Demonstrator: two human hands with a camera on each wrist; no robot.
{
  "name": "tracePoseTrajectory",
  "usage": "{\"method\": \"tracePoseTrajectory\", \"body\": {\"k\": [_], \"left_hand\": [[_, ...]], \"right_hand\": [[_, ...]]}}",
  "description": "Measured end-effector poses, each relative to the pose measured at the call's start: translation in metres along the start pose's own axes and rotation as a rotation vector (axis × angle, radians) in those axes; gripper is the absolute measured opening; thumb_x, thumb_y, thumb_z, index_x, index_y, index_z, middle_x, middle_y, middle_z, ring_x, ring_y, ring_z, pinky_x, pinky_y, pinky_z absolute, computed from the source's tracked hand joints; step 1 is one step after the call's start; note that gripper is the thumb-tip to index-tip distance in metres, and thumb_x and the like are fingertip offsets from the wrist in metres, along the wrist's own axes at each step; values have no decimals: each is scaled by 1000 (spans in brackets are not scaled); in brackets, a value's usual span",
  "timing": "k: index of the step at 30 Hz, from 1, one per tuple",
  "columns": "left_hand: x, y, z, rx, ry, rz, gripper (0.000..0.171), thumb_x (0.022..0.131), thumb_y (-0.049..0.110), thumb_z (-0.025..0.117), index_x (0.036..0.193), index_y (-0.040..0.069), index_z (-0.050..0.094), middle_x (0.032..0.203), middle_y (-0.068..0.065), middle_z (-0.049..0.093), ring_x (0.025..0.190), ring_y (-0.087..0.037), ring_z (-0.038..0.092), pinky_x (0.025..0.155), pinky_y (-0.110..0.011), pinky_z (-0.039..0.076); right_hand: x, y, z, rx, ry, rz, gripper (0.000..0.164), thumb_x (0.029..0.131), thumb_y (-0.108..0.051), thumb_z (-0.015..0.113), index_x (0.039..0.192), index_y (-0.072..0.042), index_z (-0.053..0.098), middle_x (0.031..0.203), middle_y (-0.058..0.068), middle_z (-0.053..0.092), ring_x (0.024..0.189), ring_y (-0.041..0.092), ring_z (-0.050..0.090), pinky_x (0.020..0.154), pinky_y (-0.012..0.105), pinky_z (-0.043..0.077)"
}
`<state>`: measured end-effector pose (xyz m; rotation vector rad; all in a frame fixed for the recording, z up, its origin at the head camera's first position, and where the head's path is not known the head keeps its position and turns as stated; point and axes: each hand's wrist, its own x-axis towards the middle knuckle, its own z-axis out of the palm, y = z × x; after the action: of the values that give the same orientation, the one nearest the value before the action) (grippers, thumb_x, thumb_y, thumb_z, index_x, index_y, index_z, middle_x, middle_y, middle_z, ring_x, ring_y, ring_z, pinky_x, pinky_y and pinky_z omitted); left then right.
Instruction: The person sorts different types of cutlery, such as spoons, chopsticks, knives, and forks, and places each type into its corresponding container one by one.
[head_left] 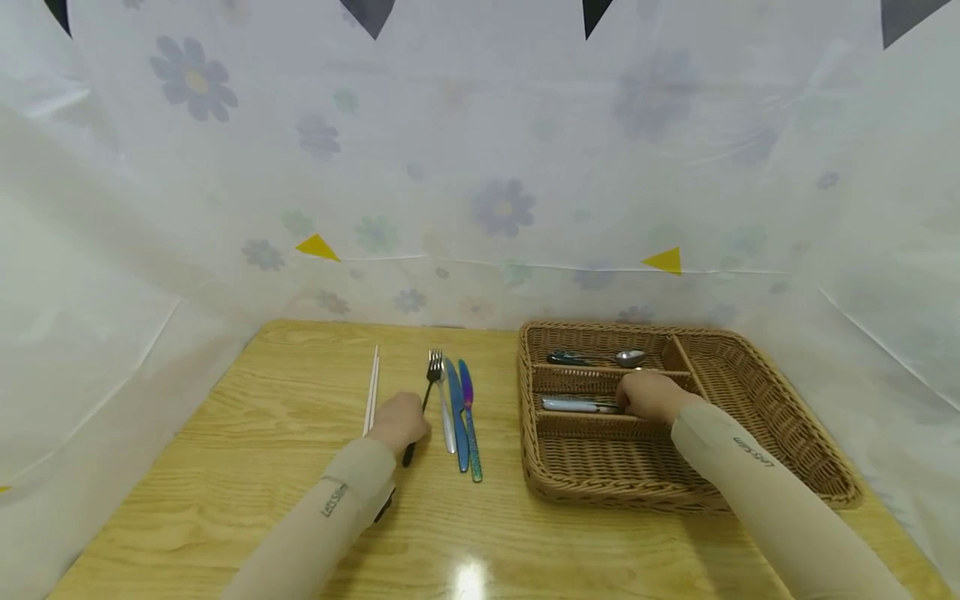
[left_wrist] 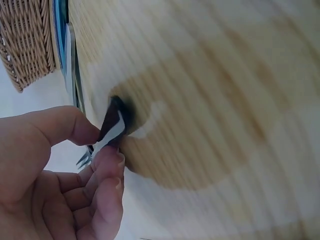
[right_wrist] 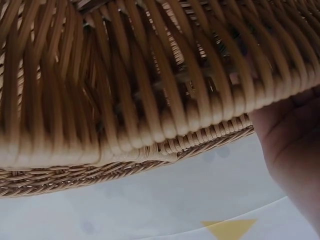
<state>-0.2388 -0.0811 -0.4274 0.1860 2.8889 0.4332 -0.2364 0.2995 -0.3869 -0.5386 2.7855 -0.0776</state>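
Beige sleeves cover both forearms at the near edge of the scene. Left hand: thumb and fingertips pinch the black handle of a fork. The fork lies along the right side of this hand, tines pointing far, handle end showing just on the near side of the fingers. Whether the handle touches the table cannot be told.

Directly right of the fork, in order, are a silver utensil partly behind it, a blue knife and a rainbow-coloured knife, all lying roughly near to far. White chopsticks lie left of the fork, their near part hidden by the left hand.

Right hand: lowered into the middle compartment on the left side of a wicker basket, which stands on the right of the table. A pale handle lies in that compartment, left of the hand, its metal part running right toward the fingers. Wicker screens the fingertips in the right wrist view; they appear bent, but whether they pinch anything cannot be told. A spoon lies in the far compartment, beyond this hand.
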Motion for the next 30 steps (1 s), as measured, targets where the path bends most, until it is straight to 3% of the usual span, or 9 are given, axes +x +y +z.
{"method": "tracePoseTrajectory", "body": {"k": [6,13,19,24,30], "left_hand": [[2,-1,1,-37,-26,-16,14,75,14,67,71,3,58,75,-9,62,64,-20,54,57,-31,48],[6,-4,2,-76,-24,-7,16,77,12,64,66,6,54,76,-10,60,64,-20,53,59,-32,49],[7,-4,2,-88,-12,14,19,82,11,60,65,6,52,74,-9,58,62,-20,53,54,-29,46],[6,-6,2,-72,63,62,13,87,8,55,85,-5,55,79,-13,58,67,-21,53,61,-33,50],[3,-11,-3,-188,113,19,21,94,8,42,106,-8,45,73,-13,53,60,-22,51,50,-32,46]], "right_hand": [[1,1,1,-20,-13,27,16,87,-5,60,100,-1,68,96,13,69,85,27,66,75,41,54],[0,2,0,-34,19,37,15,89,-11,59,99,-3,68,90,9,68,75,18,63,72,40,52],[2,1,-1,-6,19,43,14,92,-11,53,91,-6,67,72,1,60,58,11,46,58,31,38],[1,-1,-5,17,28,33,15,93,-11,52,91,-6,66,69,-1,58,55,11,47,54,28,37],[1,-2,-9,5,30,31,15,93,-13,52,93,-7,66,71,-1,59,55,10,49,53,28,39]]}}
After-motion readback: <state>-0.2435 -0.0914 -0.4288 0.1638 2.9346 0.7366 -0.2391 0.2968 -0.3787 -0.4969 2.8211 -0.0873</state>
